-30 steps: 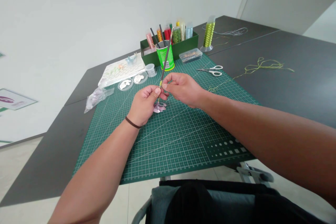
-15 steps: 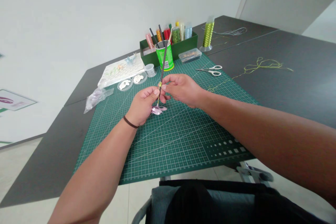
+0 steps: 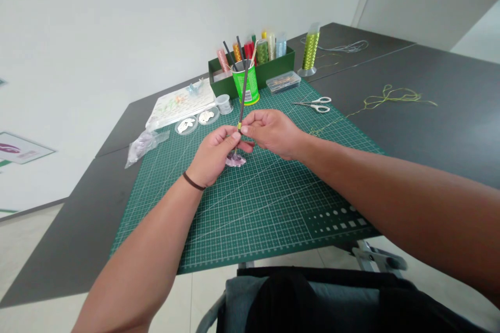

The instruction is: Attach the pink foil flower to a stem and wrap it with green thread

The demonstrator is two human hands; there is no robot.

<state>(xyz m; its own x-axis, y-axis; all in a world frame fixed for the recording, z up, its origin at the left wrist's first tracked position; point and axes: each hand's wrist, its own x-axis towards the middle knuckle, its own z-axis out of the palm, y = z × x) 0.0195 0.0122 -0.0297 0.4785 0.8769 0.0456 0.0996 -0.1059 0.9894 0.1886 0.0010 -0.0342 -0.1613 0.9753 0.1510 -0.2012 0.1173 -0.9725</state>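
A thin dark stick stands nearly upright between my hands, a band of yellow-green thread wound around it. At its lower end hangs a pale pink petalled flower, upside down just above the mat. My left hand is closed, thumb and fingers pinching the stick just below the band. My right hand pinches at the band from the right; whether it also grips a loose thread end is too small to tell. A yellow-green thread trails over the mat to the right of my right hand.
Under my hands lies a green cutting mat. White-handled scissors, a clear case, a green can, a box of thread spools and a green spool stand behind. Petal dishes and a plastic bag are left.
The flower has turned about the stick, so its petals show from another side. My left fingers have shifted slightly up and right; my right hand has hardly moved.
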